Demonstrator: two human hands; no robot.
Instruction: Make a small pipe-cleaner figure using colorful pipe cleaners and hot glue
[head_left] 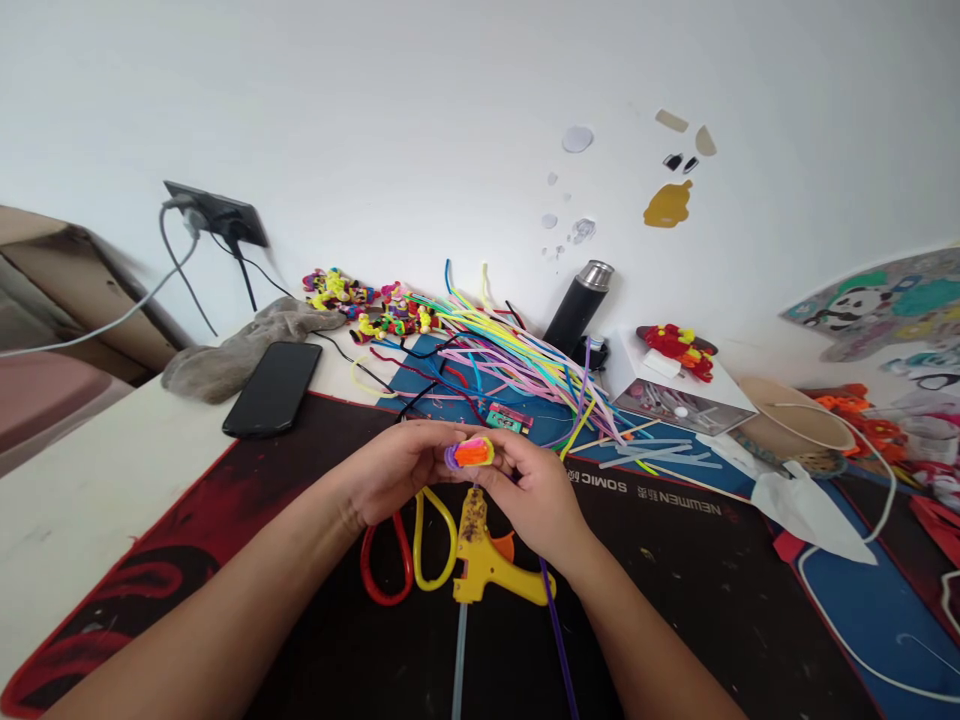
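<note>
Between the fingertips of both hands is a small pipe-cleaner piece (474, 453), orange in the middle with a yellow edge and purple coils at its left end. My left hand (401, 462) pinches it from the left, and my right hand (538, 490) closes on its right side. A long purple pipe cleaner (556, 630) runs down from beneath my right hand; its upper end is hidden. Just below the hands lies a yellow glue gun (472, 562) with a clear glue stick (460, 660) in its back. Scissors with one red and one yellow handle (452, 540) rest beside it, blades hidden.
A bundle of colourful pipe cleaners (517, 352) lies behind the hands, near finished pipe-cleaner figures (337, 290). A black phone (274, 390) is at left. Toward the right stand a black thermos (576, 308) and a small drawer box (720, 405), with loose glue sticks (664, 450) in front.
</note>
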